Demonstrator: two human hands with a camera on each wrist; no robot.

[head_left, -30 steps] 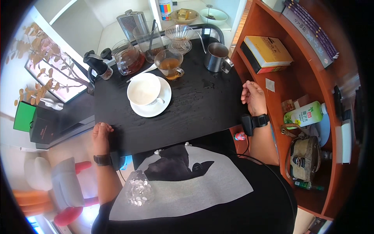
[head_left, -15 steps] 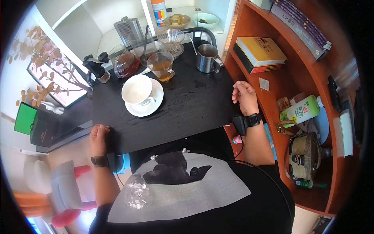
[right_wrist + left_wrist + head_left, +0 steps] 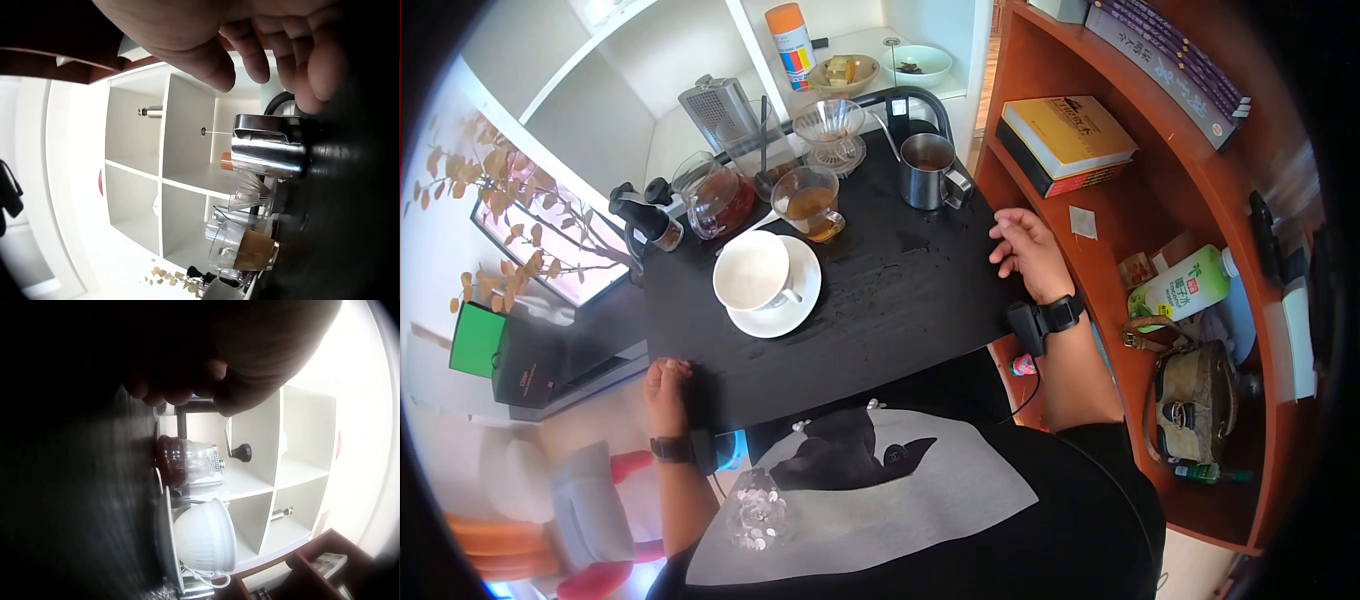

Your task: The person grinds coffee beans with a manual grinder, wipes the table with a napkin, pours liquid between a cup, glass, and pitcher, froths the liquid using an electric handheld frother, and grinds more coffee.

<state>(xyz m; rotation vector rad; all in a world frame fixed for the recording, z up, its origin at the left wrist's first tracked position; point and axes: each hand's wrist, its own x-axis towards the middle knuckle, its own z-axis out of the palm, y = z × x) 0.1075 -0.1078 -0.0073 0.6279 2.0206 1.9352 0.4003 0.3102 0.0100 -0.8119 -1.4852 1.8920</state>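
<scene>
My left hand (image 3: 668, 388) rests at the left edge of the black table, fingers loosely curled around nothing. At the right edge lies my right hand (image 3: 1032, 252), also empty, its fingers loosely bent and a little apart. A white cup (image 3: 752, 272) with a pale inside sits on a white saucer (image 3: 805, 285) between the hands, nearer the left. Behind it stands a glass cup (image 3: 810, 205) part full of amber liquid. Nearest my right hand is a steel jug (image 3: 925, 180) with a thin spout, its handle turned right.
A glass teapot (image 3: 722, 205) of dark tea, a black hand grinder (image 3: 645, 215) and a glass dripper (image 3: 832, 130) line the table's back. White shelves (image 3: 870, 95) with bowls stand behind. On the right, a brown bookcase (image 3: 1080, 260) holds books, a green bottle (image 3: 1185, 290) and a handbag (image 3: 1195, 400).
The head view has shifted slightly, so the table sits lower in it. My right fingers have spread a little. My left hand stays at the table edge, and the tableware stands as before.
</scene>
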